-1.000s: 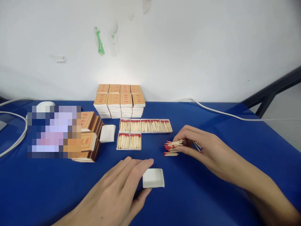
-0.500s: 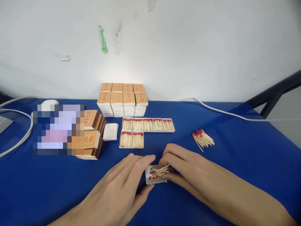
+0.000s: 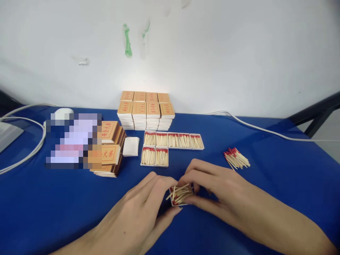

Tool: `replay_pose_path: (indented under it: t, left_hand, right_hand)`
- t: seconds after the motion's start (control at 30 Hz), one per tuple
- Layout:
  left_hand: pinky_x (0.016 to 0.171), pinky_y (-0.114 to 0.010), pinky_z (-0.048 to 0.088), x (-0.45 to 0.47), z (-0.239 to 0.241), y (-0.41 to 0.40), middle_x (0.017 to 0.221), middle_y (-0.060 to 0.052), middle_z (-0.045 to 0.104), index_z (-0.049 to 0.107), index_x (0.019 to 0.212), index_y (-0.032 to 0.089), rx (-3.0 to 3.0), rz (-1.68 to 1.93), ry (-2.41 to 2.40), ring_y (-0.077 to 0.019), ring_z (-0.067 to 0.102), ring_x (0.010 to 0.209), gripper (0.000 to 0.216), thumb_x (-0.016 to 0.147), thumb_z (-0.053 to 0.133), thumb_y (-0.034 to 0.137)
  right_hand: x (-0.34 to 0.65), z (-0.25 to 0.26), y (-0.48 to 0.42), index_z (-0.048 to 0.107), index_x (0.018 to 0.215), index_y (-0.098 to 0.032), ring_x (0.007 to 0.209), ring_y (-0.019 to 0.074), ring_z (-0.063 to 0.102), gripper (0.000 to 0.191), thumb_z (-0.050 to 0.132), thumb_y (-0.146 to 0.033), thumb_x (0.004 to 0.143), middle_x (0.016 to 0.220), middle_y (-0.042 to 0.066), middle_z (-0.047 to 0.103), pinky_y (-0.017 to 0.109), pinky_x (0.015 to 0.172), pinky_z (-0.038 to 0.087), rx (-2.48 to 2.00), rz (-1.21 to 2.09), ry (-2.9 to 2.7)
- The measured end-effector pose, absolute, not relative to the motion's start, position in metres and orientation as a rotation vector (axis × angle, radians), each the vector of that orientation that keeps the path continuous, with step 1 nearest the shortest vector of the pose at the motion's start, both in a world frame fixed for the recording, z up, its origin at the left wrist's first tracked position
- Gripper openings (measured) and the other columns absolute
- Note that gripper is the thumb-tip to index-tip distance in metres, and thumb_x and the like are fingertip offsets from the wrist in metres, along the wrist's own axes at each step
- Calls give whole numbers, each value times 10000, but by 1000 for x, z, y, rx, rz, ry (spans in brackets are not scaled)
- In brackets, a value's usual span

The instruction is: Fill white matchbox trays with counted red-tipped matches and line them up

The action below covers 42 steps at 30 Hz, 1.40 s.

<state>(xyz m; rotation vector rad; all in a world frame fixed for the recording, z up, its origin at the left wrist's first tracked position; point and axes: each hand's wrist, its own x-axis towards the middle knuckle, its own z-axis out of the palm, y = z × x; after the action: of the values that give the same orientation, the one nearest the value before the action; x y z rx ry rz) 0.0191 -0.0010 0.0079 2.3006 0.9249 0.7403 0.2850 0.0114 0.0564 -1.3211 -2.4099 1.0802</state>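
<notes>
A small white matchbox tray lies between my two hands, near the front of the table. Loose red-tipped matches fill it, jumbled, some crossing over and one poking past its left rim. My left hand pinches the tray from the left, index finger along the far edge and thumb at the near edge. Over the tray's right end, my right hand has its fingers closed about the matches, with its thumb at the near right corner. Those fingertips partly hide the tray's right side.
Several filled trays stand in two rows ahead. Behind are stacked matchboxes; more box covers and white trays lie left. A match pile is at right. A white cable crosses the blue table.
The matches in my right hand have gone down into the tray and now spread across it. The view has shifted slightly, so the table things appear farther right.
</notes>
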Motion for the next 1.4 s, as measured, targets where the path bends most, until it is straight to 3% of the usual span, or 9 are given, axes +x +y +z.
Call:
replay_pose_path:
  t: [0.13, 0.37, 0.53, 0.73, 0.83, 0.97, 1.13, 1.27, 1.4]
  left_hand:
    - [938, -236, 631, 18, 5, -3, 1233, -2, 738, 650, 1306, 255, 2228, 804, 921, -139, 764, 1090, 217, 1123, 730, 170]
    - [938, -126, 658, 18, 7, 1, 1215, 32, 784, 761, 1237, 269, 2196, 941, 909, -83, 820, 1011, 136, 1154, 693, 186]
    - [995, -199, 705, 15, 8, -1, 1238, 25, 776, 749, 1285, 286, 2166, 901, 886, -109, 824, 1032, 203, 1172, 640, 157]
    - [791, -260, 679, 26, 11, 5, 1036, 3, 768, 724, 1171, 226, 2295, 948, 803, -142, 766, 875, 65, 1131, 728, 174]
    - [810, -282, 640, 29, 11, 7, 1075, -16, 753, 712, 1195, 212, 2328, 890, 778, -152, 750, 898, 99, 1114, 758, 179]
    - [847, -216, 635, 27, 11, 1, 1139, -1, 740, 700, 1249, 251, 2176, 834, 801, -127, 767, 945, 176, 1102, 787, 206]
    - [831, -162, 647, 26, 14, -2, 1067, 31, 764, 721, 1298, 280, 2101, 948, 849, -98, 771, 888, 279, 1074, 804, 135]
    - [826, -194, 677, 25, 15, -2, 1062, 19, 786, 725, 1390, 282, 2069, 946, 833, -117, 777, 887, 360, 1069, 810, 144]
    - [858, -215, 680, 20, 20, -2, 1271, -35, 765, 679, 1503, 294, 2133, 847, 775, -122, 760, 942, 490, 1070, 771, 83]
  right_hand:
    - [295, 55, 18, 755, 1181, -332, 972, 116, 707, 141, 728, -463, 1138, 1158, -39, 717, 255, 851, 543, -1340, 1253, -2228]
    - [292, 48, 15, 772, 1159, -284, 908, 110, 713, 154, 725, -429, 1142, 1116, -18, 735, 244, 802, 552, -1284, 1205, -2168]
    - [289, 47, 14, 785, 1139, -276, 912, 111, 710, 116, 720, -371, 1148, 1123, -15, 737, 248, 801, 538, -1243, 1221, -2173]
    - [287, 45, 7, 742, 1125, -268, 1024, 142, 695, 95, 716, -356, 1150, 1138, -10, 709, 262, 841, 525, -1233, 1188, -2249]
    - [288, 48, 7, 728, 1102, -268, 1033, 142, 685, 86, 751, -347, 1128, 1163, -15, 708, 264, 849, 526, -1261, 1248, -2219]
    - [294, 53, 12, 761, 1127, -288, 969, 127, 685, 156, 862, -374, 1044, 1152, -35, 721, 264, 847, 550, -1293, 1407, -2123]
    - [300, 55, 14, 765, 1275, -347, 1091, 165, 686, 397, 966, -407, 938, 1240, -32, 717, 287, 891, 574, -1306, 1467, -2155]
    - [300, 54, 12, 745, 1202, -308, 1097, 161, 686, 240, 879, -254, 1011, 1232, -20, 709, 290, 907, 561, -1290, 1418, -2194]
    - [298, 53, 12, 748, 1156, -293, 1038, 142, 694, 90, 802, -294, 1084, 1201, -24, 720, 281, 866, 561, -1271, 1409, -2154]
